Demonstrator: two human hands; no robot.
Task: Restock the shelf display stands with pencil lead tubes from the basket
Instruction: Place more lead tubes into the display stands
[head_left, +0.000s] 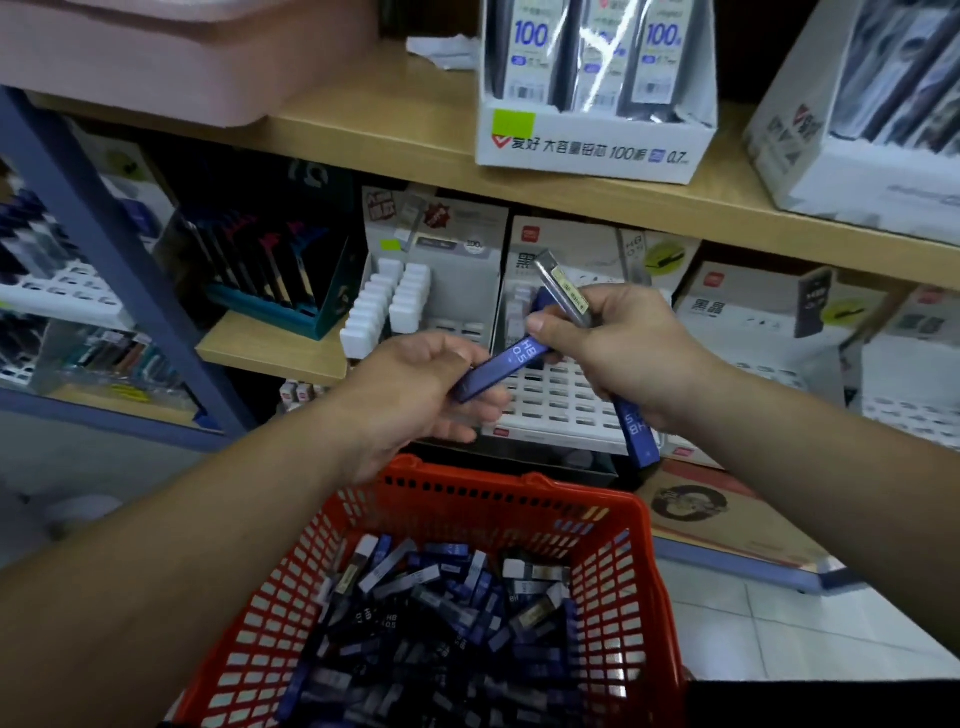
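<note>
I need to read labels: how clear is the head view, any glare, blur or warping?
Head view: HB 0.5 on the blue tube reads clearly; glare streaks the wrapped packs on the top shelf; left shelves are blurred; straight edges bow.

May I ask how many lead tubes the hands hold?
3: a blue tube between left hand and right hand, a clear tube above the right hand, a second blue tube below it; others possibly hidden.

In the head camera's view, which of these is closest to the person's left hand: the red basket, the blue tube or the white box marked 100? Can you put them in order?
1. The blue tube: held in the left hand itself.
2. The red basket: just below the hand.
3. The white box: up on the upper shelf, to the right.
</note>
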